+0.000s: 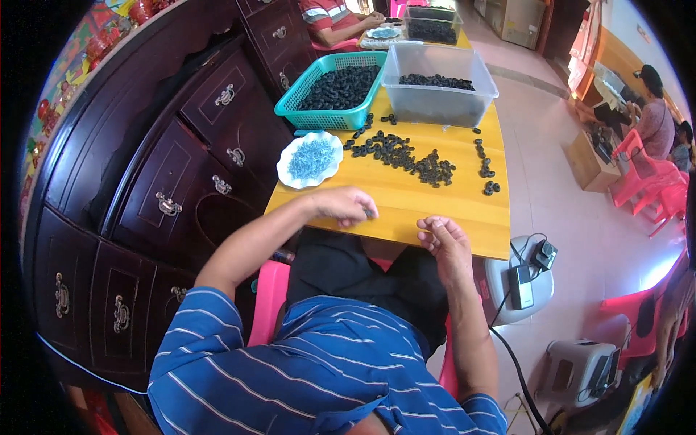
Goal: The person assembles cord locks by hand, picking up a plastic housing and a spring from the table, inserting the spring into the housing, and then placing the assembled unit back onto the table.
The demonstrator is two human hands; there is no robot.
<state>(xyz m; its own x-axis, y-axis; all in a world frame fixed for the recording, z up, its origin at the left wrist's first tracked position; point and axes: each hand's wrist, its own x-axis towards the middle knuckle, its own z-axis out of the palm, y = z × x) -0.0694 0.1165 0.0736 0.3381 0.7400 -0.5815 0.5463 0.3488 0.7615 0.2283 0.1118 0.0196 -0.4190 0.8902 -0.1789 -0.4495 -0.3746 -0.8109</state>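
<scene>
White scalloped plate (285,165) of thin bluish pieces (310,159) set at left of bench (471,210); teal basket (326,119) of black pieces (341,87) placed beyond. Left hand (346,206) held near front edge, fingers seemingly closed on small dark piece (369,214). Loose black pieces (395,152) scattered mid-bench; clear bin (435,110) behind. Right hand (445,238) held opposite, fingertips drawn together; anything pinched cannot be told. Single-piece handling judged in hand; careful fingertip control seemingly called for.

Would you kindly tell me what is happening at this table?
A person sits at a yellow table, the left hand pinching what looks like a small dark piece; whether the right hand holds anything is unclear. Beyond lie loose black pieces, a white plate, a green basket and a clear bin.
</scene>
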